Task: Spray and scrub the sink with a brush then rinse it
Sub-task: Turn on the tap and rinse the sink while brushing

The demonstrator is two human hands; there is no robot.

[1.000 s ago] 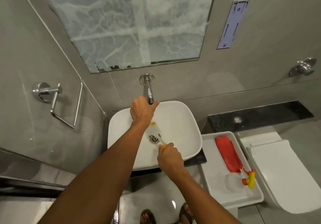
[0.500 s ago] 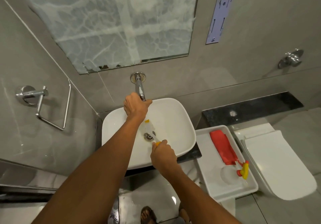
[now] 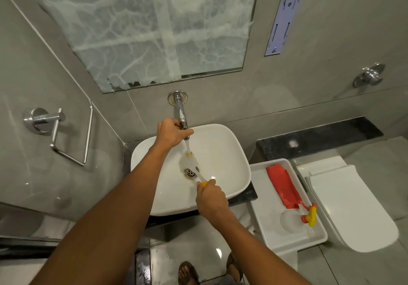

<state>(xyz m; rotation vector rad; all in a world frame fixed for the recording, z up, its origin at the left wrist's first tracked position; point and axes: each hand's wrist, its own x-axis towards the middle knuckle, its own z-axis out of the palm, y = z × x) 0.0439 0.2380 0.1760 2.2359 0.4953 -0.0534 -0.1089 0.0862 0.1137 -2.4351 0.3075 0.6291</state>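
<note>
On the wall at nine o'clock the towel ring (image 3: 57, 133) hangs untouched. Moving inward, the left hand (image 3: 171, 132) is closed around the end of the faucet (image 3: 181, 116) at twelve o'clock of the sink (image 3: 223, 152). A moment ago nothing fell from that spout; now a thin stream of water (image 3: 187, 146) runs down from under the fingers. It lands on the white bristle head of the brush (image 3: 191, 165), which lies just above the drain (image 3: 190, 173) near the basin's middle. The brush handle slants toward five o'clock into the right hand (image 3: 212, 196), fist closed on the yellow grip, much where it was half a second back.

I take the new water to mean that scrubbing has given way to rinsing, brush and bowl together. Whether the basin walls have been flushed I cannot tell; they look pale and wet.

Further right, at three o'clock, the red spray bottle (image 3: 284, 190) lies on its side in the white tray (image 3: 258, 187), well apart from both hands, beside the toilet lid (image 3: 353, 207).
</note>
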